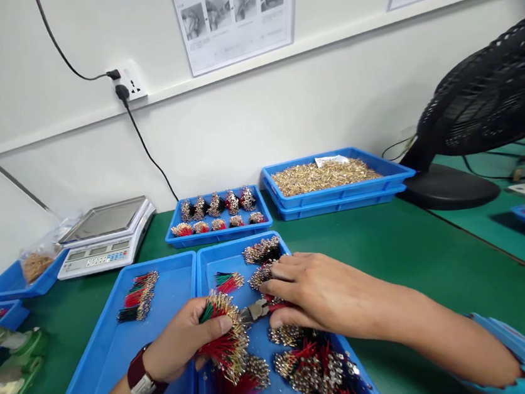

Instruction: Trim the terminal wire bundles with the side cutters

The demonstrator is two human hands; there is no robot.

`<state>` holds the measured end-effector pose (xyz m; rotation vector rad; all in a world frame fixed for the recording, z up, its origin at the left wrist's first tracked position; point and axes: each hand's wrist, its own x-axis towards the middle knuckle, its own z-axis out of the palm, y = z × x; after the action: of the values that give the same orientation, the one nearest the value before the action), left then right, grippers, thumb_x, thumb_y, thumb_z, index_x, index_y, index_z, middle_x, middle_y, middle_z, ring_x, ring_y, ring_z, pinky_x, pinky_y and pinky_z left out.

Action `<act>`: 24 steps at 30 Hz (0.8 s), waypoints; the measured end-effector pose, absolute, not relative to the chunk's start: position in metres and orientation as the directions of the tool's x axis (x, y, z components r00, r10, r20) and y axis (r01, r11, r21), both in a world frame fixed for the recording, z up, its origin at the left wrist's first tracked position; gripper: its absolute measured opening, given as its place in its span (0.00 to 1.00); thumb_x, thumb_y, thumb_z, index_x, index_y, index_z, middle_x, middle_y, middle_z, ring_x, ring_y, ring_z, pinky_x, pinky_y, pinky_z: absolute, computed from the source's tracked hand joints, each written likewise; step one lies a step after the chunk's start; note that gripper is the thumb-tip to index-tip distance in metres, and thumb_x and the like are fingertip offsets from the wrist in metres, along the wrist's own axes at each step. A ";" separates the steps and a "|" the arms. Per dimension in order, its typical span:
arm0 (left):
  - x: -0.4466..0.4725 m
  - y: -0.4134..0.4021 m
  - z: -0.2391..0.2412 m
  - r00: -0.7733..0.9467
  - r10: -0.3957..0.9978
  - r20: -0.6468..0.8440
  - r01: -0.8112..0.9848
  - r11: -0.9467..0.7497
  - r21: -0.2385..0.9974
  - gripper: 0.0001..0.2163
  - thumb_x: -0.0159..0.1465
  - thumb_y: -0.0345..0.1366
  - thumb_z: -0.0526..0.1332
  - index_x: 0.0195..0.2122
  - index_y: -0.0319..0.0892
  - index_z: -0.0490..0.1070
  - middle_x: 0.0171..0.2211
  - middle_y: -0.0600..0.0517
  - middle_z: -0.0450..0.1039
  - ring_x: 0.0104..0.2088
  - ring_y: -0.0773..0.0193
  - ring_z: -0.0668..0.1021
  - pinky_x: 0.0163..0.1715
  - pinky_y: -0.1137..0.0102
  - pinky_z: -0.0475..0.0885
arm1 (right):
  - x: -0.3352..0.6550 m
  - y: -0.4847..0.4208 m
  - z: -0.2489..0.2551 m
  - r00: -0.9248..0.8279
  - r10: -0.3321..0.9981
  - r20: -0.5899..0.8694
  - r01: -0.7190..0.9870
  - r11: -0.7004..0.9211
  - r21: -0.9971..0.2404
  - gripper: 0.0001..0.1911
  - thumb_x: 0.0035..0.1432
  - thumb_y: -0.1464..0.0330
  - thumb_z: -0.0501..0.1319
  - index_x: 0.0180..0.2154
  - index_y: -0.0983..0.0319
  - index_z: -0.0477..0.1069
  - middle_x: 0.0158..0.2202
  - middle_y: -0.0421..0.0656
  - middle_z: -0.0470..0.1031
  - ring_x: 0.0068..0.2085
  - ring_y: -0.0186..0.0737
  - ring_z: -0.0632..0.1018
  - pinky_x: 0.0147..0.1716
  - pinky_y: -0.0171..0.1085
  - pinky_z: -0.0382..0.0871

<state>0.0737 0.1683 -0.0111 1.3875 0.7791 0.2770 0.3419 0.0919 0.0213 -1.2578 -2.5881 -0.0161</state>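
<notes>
My left hand (183, 335) is closed around a thick bundle of red and green wires (227, 346) with gold-coloured metal ends. In my right hand (313, 289) is a pair of pliers (256, 311); the jaws point left and reach the side of the bundle, while the fingers mostly cover the handles. Both hands are over a blue tray (237, 245) holding several clusters of wires with metal ends. A small red-and-green wire bunch (229, 281) lies just beyond the left hand. The left-hand blue tray (105, 360) carries a row of wire bunches (139, 296).
Behind are a blue tray of sorted bundles (219, 234) and stacked trays (339, 199) with gold-coloured pieces (321, 177). A scale (106, 237) stands back left, a black fan (460, 181) at right. Green hand-press-like equipment (20, 357) sits at the left edge.
</notes>
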 end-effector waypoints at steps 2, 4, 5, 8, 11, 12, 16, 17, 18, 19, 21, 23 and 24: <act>0.073 0.169 -0.011 0.727 0.595 -0.343 0.266 0.216 0.939 0.24 0.57 0.56 0.72 0.34 0.38 0.73 0.22 0.57 0.69 0.15 0.76 0.63 0.10 0.81 0.57 | 0.342 0.092 0.020 -0.594 0.770 0.234 0.770 0.628 -0.110 0.23 0.72 0.49 0.52 0.38 0.61 0.70 0.33 0.42 0.71 0.33 0.41 0.70 0.33 0.42 0.58; 0.072 0.169 -0.012 0.724 0.585 -0.365 0.272 0.244 0.931 0.23 0.56 0.55 0.72 0.35 0.37 0.73 0.22 0.56 0.70 0.14 0.76 0.63 0.09 0.81 0.57 | 0.342 0.092 0.019 -0.598 0.767 0.233 0.765 0.633 -0.120 0.23 0.72 0.49 0.52 0.37 0.61 0.69 0.33 0.41 0.71 0.33 0.41 0.69 0.33 0.42 0.58; 0.072 0.170 -0.012 0.723 0.580 -0.375 0.273 0.259 0.927 0.23 0.57 0.55 0.72 0.34 0.37 0.73 0.21 0.57 0.70 0.13 0.77 0.62 0.09 0.81 0.56 | 0.342 0.092 0.018 -0.601 0.764 0.235 0.761 0.636 -0.124 0.23 0.72 0.49 0.52 0.37 0.61 0.69 0.32 0.41 0.71 0.33 0.41 0.69 0.33 0.42 0.57; 0.071 0.169 -0.013 0.722 0.565 -0.399 0.269 0.303 0.914 0.22 0.56 0.54 0.72 0.34 0.37 0.74 0.20 0.57 0.70 0.12 0.78 0.61 0.08 0.82 0.55 | 0.341 0.094 0.016 -0.606 0.754 0.253 0.749 0.648 -0.136 0.24 0.72 0.48 0.51 0.37 0.61 0.69 0.32 0.42 0.71 0.33 0.40 0.68 0.33 0.41 0.57; 0.071 0.169 -0.013 0.710 0.571 -0.411 0.250 0.342 0.906 0.23 0.54 0.54 0.74 0.33 0.37 0.75 0.20 0.56 0.71 0.11 0.78 0.63 0.07 0.82 0.55 | 0.339 0.095 0.015 -0.607 0.749 0.264 0.744 0.653 -0.141 0.24 0.73 0.49 0.51 0.36 0.61 0.69 0.31 0.42 0.70 0.32 0.40 0.68 0.33 0.41 0.57; 0.072 0.169 -0.013 0.704 0.578 -0.413 0.241 0.353 0.904 0.23 0.54 0.54 0.74 0.33 0.37 0.75 0.20 0.56 0.71 0.11 0.77 0.63 0.07 0.82 0.55 | 0.339 0.095 0.015 -0.606 0.750 0.265 0.746 0.651 -0.139 0.24 0.73 0.49 0.50 0.36 0.61 0.69 0.31 0.42 0.70 0.32 0.40 0.68 0.33 0.41 0.57; 0.073 0.169 -0.013 0.696 0.585 -0.416 0.221 0.376 0.900 0.24 0.52 0.54 0.75 0.33 0.37 0.75 0.19 0.56 0.71 0.12 0.77 0.63 0.07 0.82 0.55 | 0.339 0.093 0.016 -0.609 0.745 0.272 0.747 0.654 -0.118 0.23 0.73 0.50 0.50 0.35 0.60 0.68 0.30 0.41 0.70 0.31 0.40 0.67 0.31 0.41 0.55; 0.073 0.169 -0.013 0.696 0.585 -0.415 0.221 0.375 0.900 0.24 0.52 0.54 0.75 0.33 0.37 0.75 0.20 0.56 0.71 0.12 0.77 0.64 0.07 0.82 0.56 | 0.339 0.092 0.016 -0.610 0.745 0.271 0.748 0.654 -0.113 0.23 0.73 0.50 0.51 0.35 0.60 0.68 0.30 0.41 0.69 0.31 0.40 0.67 0.31 0.41 0.54; 0.073 0.169 -0.013 0.695 0.589 -0.412 0.222 0.369 0.902 0.23 0.53 0.54 0.75 0.34 0.37 0.76 0.21 0.56 0.71 0.13 0.77 0.64 0.08 0.82 0.56 | 0.339 0.092 0.017 -0.608 0.747 0.268 0.751 0.651 -0.110 0.22 0.73 0.51 0.51 0.35 0.60 0.68 0.30 0.41 0.69 0.31 0.39 0.67 0.30 0.41 0.54; 0.074 0.168 -0.013 0.696 0.592 -0.405 0.222 0.359 0.907 0.23 0.54 0.53 0.75 0.34 0.37 0.76 0.21 0.56 0.71 0.13 0.77 0.64 0.08 0.82 0.57 | 0.340 0.091 0.017 -0.606 0.751 0.264 0.755 0.647 -0.108 0.21 0.73 0.51 0.51 0.36 0.60 0.68 0.30 0.40 0.69 0.30 0.39 0.66 0.30 0.41 0.53; 0.075 0.167 -0.013 0.700 0.602 -0.384 0.219 0.332 0.918 0.22 0.56 0.53 0.74 0.35 0.37 0.76 0.22 0.57 0.70 0.15 0.77 0.64 0.09 0.82 0.58 | 0.340 0.091 0.019 -0.599 0.757 0.261 0.760 0.641 -0.113 0.21 0.73 0.52 0.52 0.36 0.60 0.68 0.30 0.40 0.69 0.30 0.38 0.66 0.29 0.40 0.52; 0.075 0.167 -0.012 0.706 0.613 -0.356 0.208 0.301 0.931 0.21 0.58 0.53 0.72 0.36 0.37 0.76 0.22 0.57 0.70 0.16 0.76 0.64 0.11 0.82 0.59 | 0.341 0.091 0.022 -0.600 0.753 0.269 0.752 0.646 -0.132 0.22 0.73 0.51 0.52 0.36 0.60 0.70 0.29 0.41 0.70 0.30 0.38 0.67 0.28 0.40 0.52; 0.076 0.167 -0.012 0.712 0.614 -0.342 0.204 0.285 0.937 0.21 0.58 0.53 0.72 0.36 0.37 0.75 0.22 0.57 0.70 0.16 0.76 0.64 0.11 0.81 0.59 | 0.341 0.091 0.024 -0.602 0.750 0.275 0.745 0.651 -0.145 0.23 0.73 0.50 0.51 0.37 0.61 0.71 0.29 0.41 0.70 0.30 0.38 0.67 0.29 0.40 0.53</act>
<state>0.0755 0.1669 -0.0120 1.2835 0.7777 0.3146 0.3414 0.0910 0.0237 -1.1950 -2.5611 0.0219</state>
